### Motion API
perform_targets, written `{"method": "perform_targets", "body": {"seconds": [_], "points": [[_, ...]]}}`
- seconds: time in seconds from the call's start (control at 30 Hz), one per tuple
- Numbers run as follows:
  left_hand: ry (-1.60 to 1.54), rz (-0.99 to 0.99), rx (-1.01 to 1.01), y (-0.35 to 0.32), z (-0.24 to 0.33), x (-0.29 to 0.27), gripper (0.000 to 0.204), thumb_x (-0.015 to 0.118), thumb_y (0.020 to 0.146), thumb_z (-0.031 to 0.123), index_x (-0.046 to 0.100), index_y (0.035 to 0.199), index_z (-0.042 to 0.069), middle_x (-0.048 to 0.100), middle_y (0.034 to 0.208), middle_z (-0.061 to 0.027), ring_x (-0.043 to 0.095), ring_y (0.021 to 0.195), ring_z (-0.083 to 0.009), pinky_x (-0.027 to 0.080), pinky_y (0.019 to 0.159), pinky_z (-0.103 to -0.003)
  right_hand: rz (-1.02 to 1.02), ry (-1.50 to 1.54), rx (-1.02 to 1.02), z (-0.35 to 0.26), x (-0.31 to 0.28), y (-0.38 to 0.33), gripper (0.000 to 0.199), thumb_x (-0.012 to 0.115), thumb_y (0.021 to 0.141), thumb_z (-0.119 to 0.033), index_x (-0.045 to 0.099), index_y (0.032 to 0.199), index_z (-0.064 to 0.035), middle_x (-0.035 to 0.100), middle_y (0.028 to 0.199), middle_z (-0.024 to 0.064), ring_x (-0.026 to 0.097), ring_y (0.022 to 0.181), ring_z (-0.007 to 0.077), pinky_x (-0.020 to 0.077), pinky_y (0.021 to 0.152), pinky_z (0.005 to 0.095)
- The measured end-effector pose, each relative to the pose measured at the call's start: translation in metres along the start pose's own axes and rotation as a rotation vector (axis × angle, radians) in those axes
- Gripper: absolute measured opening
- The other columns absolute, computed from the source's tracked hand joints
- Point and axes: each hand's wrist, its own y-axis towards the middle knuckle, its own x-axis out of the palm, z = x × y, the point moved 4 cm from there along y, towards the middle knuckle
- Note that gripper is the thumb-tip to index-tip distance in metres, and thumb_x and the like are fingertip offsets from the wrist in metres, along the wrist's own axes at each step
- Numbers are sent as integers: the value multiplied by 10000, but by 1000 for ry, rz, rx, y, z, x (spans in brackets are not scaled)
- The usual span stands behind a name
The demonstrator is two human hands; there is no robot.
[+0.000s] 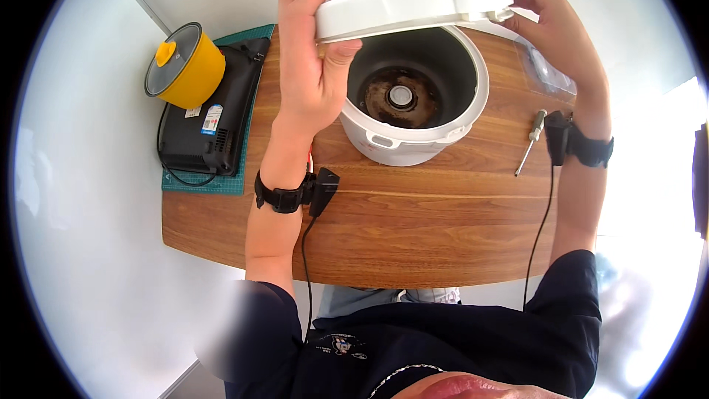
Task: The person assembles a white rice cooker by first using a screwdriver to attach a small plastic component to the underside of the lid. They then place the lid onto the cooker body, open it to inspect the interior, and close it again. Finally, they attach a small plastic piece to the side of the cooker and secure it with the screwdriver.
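A white rice cooker lid is held up over the far rim of the cooker, tilted, with a handle on top. My left hand grips its left end, thumb below and fingers over the edge. At the opposite end my right hand is closed around the lid's edge by a hinge-like part; some of its fingers are hidden. Below stands the white rice cooker body, open at the top. Inside, a brown-stained heating plate surrounds a round metal sensor; no inner pot sits in it.
On the wooden table, a screwdriver lies right of the cooker, near a clear plastic bag. At left, a yellow pot with a glass lid rests on a black appliance over a green mat. Cables hang from both wrists.
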Motion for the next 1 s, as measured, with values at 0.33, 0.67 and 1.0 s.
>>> {"method": "perform_targets", "body": {"seconds": [0.33, 0.67, 1.0], "points": [[-18, 4, -54, 11, -4, 1, 457, 552, 1079, 354, 500, 1359, -3, 567, 1260, -117, 564, 1107, -208, 456, 964, -324, 212, 394, -91, 66, 21, -3, 431, 776, 919, -172, 669, 1297, 5, 711, 1241, 90, 657, 1158, 181, 520, 1019, 340], [114, 32, -24, 18, -13, -3, 468, 542, 1085, 376, 497, 1349, -8, 565, 1243, -105, 547, 1075, -186, 444, 960, -312, 408, 595, -303, 101, 51, 12, 543, 675, 1008, -422, 624, 1328, 14, 664, 1230, 88, 616, 1146, 182, 489, 994, 336], [-48, 74, -79, 16, -19, -3, 519, 559, 1070, 442, 510, 1340, 2, 590, 1229, -74, 543, 1061, -148, 441, 947, -288, 343, 612, -353, 83, 47, 13, 438, 634, 1048, -331, 618, 1311, 20, 644, 1215, 77, 591, 1124, 158, 473, 974, 300]]}}
